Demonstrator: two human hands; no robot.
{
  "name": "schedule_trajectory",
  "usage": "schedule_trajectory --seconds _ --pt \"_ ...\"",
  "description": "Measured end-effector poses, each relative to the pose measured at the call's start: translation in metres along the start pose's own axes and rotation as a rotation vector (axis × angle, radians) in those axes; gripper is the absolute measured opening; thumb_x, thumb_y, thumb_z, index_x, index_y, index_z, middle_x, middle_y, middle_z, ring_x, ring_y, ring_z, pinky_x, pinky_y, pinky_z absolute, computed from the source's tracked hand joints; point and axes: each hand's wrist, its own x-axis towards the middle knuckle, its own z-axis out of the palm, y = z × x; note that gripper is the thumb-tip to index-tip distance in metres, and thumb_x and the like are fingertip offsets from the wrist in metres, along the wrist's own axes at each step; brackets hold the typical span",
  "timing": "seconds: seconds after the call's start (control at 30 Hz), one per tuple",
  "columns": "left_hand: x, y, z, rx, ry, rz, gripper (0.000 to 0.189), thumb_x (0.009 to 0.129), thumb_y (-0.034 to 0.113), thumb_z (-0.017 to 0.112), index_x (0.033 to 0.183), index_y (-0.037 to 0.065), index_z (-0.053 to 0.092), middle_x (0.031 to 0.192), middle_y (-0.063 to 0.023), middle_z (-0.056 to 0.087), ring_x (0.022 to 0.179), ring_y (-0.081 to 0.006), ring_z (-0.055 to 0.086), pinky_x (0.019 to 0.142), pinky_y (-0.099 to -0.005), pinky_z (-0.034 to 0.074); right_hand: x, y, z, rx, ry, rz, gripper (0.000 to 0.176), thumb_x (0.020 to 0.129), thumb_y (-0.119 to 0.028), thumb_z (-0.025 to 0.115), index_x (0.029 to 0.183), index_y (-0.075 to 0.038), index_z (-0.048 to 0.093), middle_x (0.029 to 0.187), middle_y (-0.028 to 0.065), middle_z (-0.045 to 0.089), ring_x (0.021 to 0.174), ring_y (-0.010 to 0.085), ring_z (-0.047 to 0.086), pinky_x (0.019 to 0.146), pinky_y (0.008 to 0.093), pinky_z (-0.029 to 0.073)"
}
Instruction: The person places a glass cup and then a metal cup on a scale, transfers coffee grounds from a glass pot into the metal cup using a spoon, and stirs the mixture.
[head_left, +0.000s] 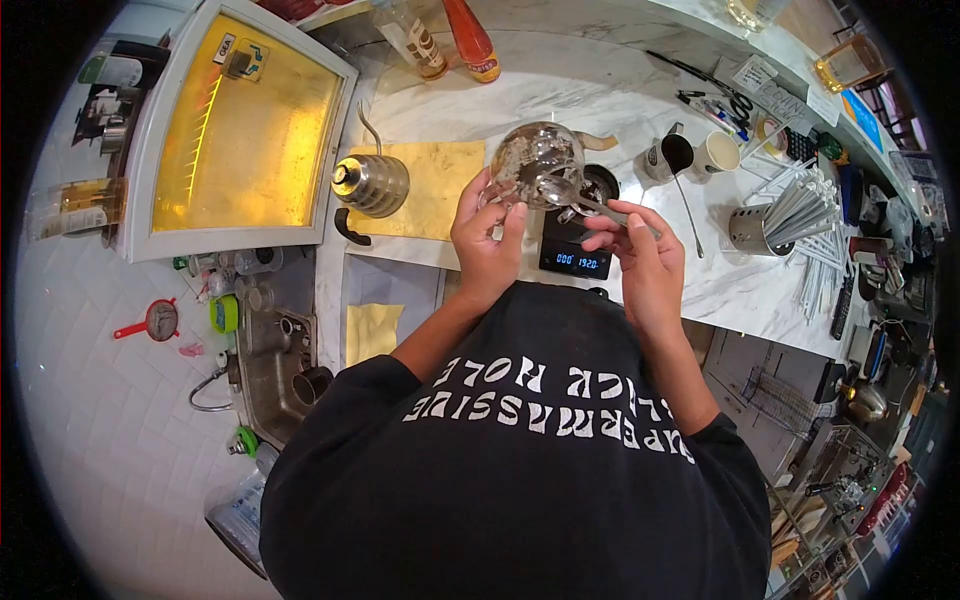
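Far left: sink (268, 370), set below the bench (570, 85). Kettle (376, 187) at the left end of a yellow cloth (450, 165); handle turned toward the person, spout away, probably so it can be grabbed fast without the spout in the way. Cloth likely there to catch drips.

Centre: left hand (488, 250) has a clear round glass vessel (528, 148), lifted above the bench. Fingers clamped on its near side, thumb toward the middle; this seems meant to steady it while leaving the rest free. Bits cling or lie inside, too blurred to name.

Right hand (650, 260): fingers pinched on a spoon's handle; spoon (605, 208) points left, its bowl at the glass. Whether inside or in front, cannot tell. The light pinch probably suits fine control.

Below both, scale (560, 236), lit display facing the person, apparently for easy reading: 0:00 and about 192.0. A dark vessel (602, 181) is partly hidden behind the spoon.

Right: pitcher (668, 158) and pale cup (716, 152) side by side, then straws (808, 200) bunched in a perforated holder (750, 230), presumably kept upright for quick picking.
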Motion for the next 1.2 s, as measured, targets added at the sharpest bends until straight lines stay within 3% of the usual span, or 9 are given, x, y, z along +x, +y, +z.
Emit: schedule_trajectory --seconds 0.23,0.33,0.43,0.47,0.57,0.73,0.83,1.03,1.2 --pt "0.004 0.0 0.0 -0.028 0.054 -0.131 0.026 0.1 0.015 0.065 0.084 -0.005 0.068 0.143 -0.0218 0.053 0.104 -0.016 0.062 0.082 -0.0281 0.051 0.001 0.012 -0.03 -0.161 0.17 -0.175 0.034 0.11 -0.018 0.043 0.124 0.007 0.06 0.107 0.0205 0.072 0.086 0.0205 0.07 0.087 0.0361 0.054" --pt "0.005 -0.007 0.002 -0.036 0.094 -0.146 0.029 0.101 0.016 0.065 0.079 -0.003 0.065 0.142 -0.0214 0.054 0.103 -0.0151 0.063 0.08 -0.0279 0.051 0.001 0.024 -0.036 -0.393 0.202 -0.222 0.026 0.108 -0.011 0.047 0.123 0.004 0.063 0.106 0.0185 0.072 0.088 0.0237 0.07 0.087 0.0369 0.053" --pt "0.004 -0.014 0.0 -0.018 0.08 -0.11 0.02 0.097 0.012 0.069 0.09 -0.007 0.071 0.137 -0.0218 0.057 0.102 -0.0152 0.063 0.076 -0.0256 0.052 -0.003 0.025 -0.039 -1.014 0.083 -0.464 0.023 0.102 -0.003 0.054 0.122 -0.001 0.065 0.103 0.0181 0.072 0.092 0.0299 0.069 0.086 0.0382 0.052" --pt "0.003 -0.015 0.0 -0.026 0.076 -0.126 0.02 0.097 0.012 0.069 0.091 -0.006 0.071 0.137 -0.0214 0.058 0.101 -0.0143 0.063 0.076 -0.025 0.052 0.0 0.028 -0.043 -1.173 0.053 -0.608 0.026 0.1 0.003 0.055 0.123 -0.003 0.064 0.104 0.0143 0.072 0.084 0.0237 0.071 0.076 0.0359 0.054" --pt "0.003 -0.008 0.0 -0.047 0.071 -0.162 0.019 0.097 0.013 0.068 0.095 -0.006 0.072 0.137 -0.0201 0.058 0.096 -0.0118 0.061 0.073 -0.0237 0.05 -0.003 0.026 -0.039 -1.204 0.075 -0.645 0.029 0.094 0.004 0.061 0.121 -0.004 0.066 0.103 0.0168 0.072 0.096 0.0343 0.066 0.085 0.0407 0.052" --pt "0.004 -0.007 -0.001 -0.039 0.07 -0.143 0.019 0.097 0.013 0.068 0.1 -0.005 0.074 0.138 -0.0184 0.058 0.089 -0.0085 0.058 0.069 -0.0225 0.048 -0.008 0.007 -0.026 -1.051 0.07 -0.743 0.027 0.097 0.008 0.057 0.121 -0.001 0.066 0.102 0.0134 0.071 0.084 0.0254 0.068 0.077 0.0347 0.054" --pt "0.003 0.002 -0.001 -0.033 0.062 -0.141 0.018 0.096 0.012 0.069 0.099 -0.005 0.074 0.138 -0.0195 0.058 0.094 -0.0129 0.062 0.071 -0.0254 0.049 -0.01 -0.005 -0.012 -0.947 -0.021 -0.795 0.025 0.096 0.008 0.058 0.118 0.0 0.065 0.099 0.0131 0.071 0.084 0.026 0.067 0.077 0.0341 0.053" --pt "-0.001 0.001 0.001 -0.062 0.005 0.017 0.019 0.094 0.009 0.07 0.082 -0.006 0.069 0.138 -0.0251 0.055 0.115 -0.0292 0.066 0.09 -0.0364 0.055 0.0 0.001 0.007 -1.028 -0.149 -0.849 0.026 0.091 0.009 0.063 0.115 -0.001 0.065 0.096 0.0134 0.07 0.085 0.0297 0.065 0.077 0.0371 0.051" --pt "-0.002 0.01 0.001 -0.088 -0.035 0.069 0.024 0.092 0.004 0.072 0.074 -0.006 0.059 0.141 -0.0273 0.051 0.121 -0.0328 0.065 0.095 -0.0396 0.056 0.002 0.006 0.008 -1.127 -0.172 -0.849 0.034 0.085 0.008 0.068 0.117 -0.002 0.064 0.096 0.0121 0.067 0.085 0.0313 0.063 0.081 0.0425 0.047"
